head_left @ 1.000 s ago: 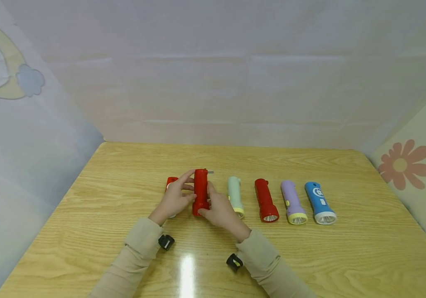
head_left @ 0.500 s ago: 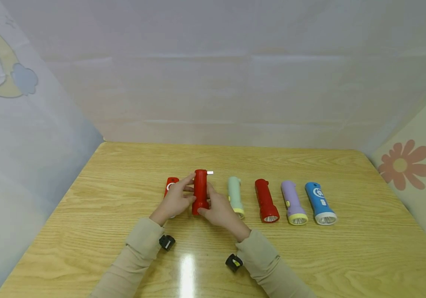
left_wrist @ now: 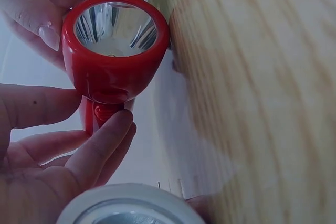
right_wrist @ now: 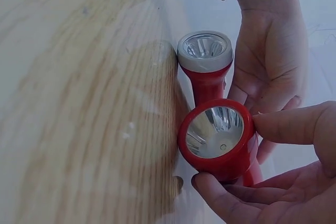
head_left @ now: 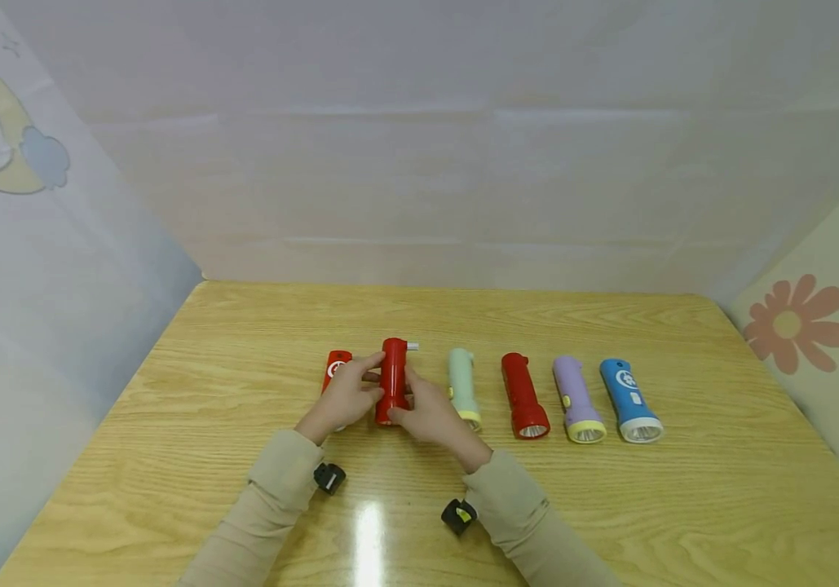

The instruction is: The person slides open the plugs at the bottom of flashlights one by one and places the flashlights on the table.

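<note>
Both hands hold a red flashlight (head_left: 393, 371) near the middle of the table, its lamp end toward me. Metal plug prongs (head_left: 412, 346) stick out to the right at its far end. My left hand (head_left: 346, 395) grips the body from the left; in the left wrist view its thumb and fingers lie around the neck below the red head (left_wrist: 113, 74). My right hand (head_left: 430, 413) pinches the lamp head from the right, thumb and finger at its rim in the right wrist view. A red flashlight with a white rim (right_wrist: 206, 60) lies beside my left hand, which partly hides it.
To the right, a mint green flashlight (head_left: 463, 383), another red one (head_left: 522, 391), a purple one (head_left: 575, 395) and a blue one (head_left: 628, 395) lie in a row on the wooden table (head_left: 646, 522). A pale cloth wall (head_left: 448, 179) rises behind the table.
The held flashlight has shifted slightly toward me and to the left, its pronged end coming down a little. Both hands keep their grip. The other flashlights stay where they were.
</note>
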{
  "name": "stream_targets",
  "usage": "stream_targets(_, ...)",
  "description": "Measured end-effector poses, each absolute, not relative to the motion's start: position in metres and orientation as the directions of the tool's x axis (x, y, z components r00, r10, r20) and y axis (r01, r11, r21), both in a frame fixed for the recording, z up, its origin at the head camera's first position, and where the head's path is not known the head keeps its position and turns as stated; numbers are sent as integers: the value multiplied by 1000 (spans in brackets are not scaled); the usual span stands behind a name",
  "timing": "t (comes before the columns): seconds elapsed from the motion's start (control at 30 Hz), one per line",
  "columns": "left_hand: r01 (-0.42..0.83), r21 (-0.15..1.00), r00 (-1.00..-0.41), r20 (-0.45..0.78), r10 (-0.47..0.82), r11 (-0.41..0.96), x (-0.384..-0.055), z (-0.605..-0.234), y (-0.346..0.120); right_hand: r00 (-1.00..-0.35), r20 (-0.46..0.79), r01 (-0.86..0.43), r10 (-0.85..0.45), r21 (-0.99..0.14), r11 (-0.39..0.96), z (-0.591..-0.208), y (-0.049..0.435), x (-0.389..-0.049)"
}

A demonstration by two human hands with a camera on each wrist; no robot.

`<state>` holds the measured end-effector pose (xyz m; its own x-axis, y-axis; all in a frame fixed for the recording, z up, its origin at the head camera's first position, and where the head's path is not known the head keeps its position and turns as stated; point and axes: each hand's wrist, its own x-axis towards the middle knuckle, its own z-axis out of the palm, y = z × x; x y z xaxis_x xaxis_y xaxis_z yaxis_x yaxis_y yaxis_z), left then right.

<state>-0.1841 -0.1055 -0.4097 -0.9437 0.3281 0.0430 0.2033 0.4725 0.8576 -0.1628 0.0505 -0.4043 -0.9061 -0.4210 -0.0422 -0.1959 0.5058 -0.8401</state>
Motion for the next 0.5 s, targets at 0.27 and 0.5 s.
stream_targets(0.27,171,860,-945,5,326,481,-186,-411,-105,-912,-66,-177,-404,-826,536,-404,49,-164)
stream_targets(0.5,178,853,-941,1,339,491,-187,-410,-105,-907,-49,-201,-418,-823,532,-407,48,-167)
